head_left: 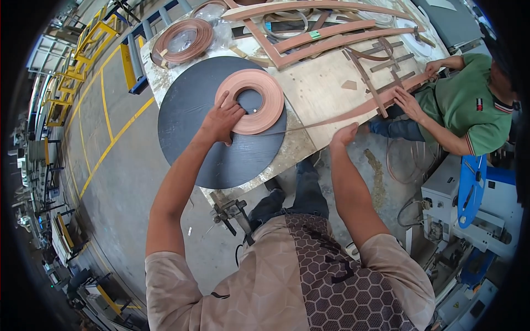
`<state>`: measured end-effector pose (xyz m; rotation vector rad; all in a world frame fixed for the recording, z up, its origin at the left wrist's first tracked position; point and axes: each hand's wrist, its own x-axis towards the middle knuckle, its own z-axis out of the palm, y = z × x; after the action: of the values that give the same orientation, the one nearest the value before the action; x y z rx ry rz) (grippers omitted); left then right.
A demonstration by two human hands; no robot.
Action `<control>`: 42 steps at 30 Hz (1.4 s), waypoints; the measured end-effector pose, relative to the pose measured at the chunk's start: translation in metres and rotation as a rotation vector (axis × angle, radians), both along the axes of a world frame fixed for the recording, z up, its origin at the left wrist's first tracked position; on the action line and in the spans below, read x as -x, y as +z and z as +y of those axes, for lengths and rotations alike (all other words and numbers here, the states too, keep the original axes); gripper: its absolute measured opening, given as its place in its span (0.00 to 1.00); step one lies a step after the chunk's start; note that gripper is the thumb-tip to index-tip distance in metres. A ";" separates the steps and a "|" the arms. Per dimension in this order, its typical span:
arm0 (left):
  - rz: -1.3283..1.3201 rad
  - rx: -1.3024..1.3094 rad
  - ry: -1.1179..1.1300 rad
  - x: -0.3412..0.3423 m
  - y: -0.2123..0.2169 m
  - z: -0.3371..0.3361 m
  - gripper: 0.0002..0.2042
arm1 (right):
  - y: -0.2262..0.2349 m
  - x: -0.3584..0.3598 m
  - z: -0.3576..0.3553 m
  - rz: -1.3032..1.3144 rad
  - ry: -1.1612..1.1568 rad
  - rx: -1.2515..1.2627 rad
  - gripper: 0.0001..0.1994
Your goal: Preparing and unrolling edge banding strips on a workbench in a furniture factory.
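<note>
A reddish-brown coil of edge-banding strip (pixel 274 99) lies flat on a round black turntable (pixel 190 124). My left hand (pixel 223 118) rests on the coil's left side, its fingers spread and partly over the central opening. From the coil a strip (pixel 326 120) runs right along the board to the co-worker. My right hand (pixel 344 134) is at the table's near edge, just below that strip, with its fingers curled together; what they grip is hidden. The co-worker's hand (pixel 407 102) lies on the strip at a brown board piece (pixel 381 105), and their other hand (pixel 434 67) is farther along.
Curved brown frame pieces (pixel 326 39) and another strip coil (pixel 183 41) occupy the table's far side. A clamp (pixel 231 212) is fixed at the near corner. The co-worker in green (pixel 475 105) stands right, beside a grey machine (pixel 447 190). Yellow lines mark the floor at left.
</note>
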<state>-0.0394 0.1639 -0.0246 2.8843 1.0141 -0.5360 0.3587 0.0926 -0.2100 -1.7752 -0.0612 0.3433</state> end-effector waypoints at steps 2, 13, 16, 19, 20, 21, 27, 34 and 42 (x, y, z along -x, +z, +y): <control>0.003 -0.003 0.023 0.003 -0.002 0.000 0.47 | 0.004 0.001 -0.002 0.062 0.029 0.029 0.34; -0.019 -0.048 0.027 0.002 0.000 -0.001 0.46 | 0.010 0.000 0.000 0.033 -0.014 0.002 0.35; -0.035 -0.039 0.029 0.001 -0.001 -0.003 0.46 | 0.012 0.003 -0.001 0.029 -0.008 0.003 0.35; -0.037 -0.051 -0.006 -0.002 0.000 -0.003 0.46 | 0.011 0.001 -0.002 -0.039 -0.006 0.059 0.35; -0.029 -0.060 -0.024 -0.005 0.000 -0.003 0.46 | 0.010 -0.001 -0.002 -0.047 -0.014 0.056 0.35; -0.038 -0.062 -0.032 -0.006 0.000 -0.002 0.46 | 0.008 -0.003 -0.002 -0.051 0.001 0.094 0.34; -0.012 -0.037 0.014 -0.004 0.003 0.002 0.50 | 0.011 -0.008 -0.003 -0.059 0.027 0.093 0.35; -0.013 -0.032 0.032 0.008 -0.001 -0.004 0.49 | 0.033 0.015 -0.003 0.043 0.023 0.106 0.35; -0.017 -0.036 0.008 0.001 -0.001 0.000 0.50 | 0.012 0.002 -0.002 -0.011 0.029 0.111 0.35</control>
<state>-0.0400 0.1640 -0.0259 2.9090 1.0430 -0.4975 0.3565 0.0911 -0.1979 -1.8876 -0.0769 0.3641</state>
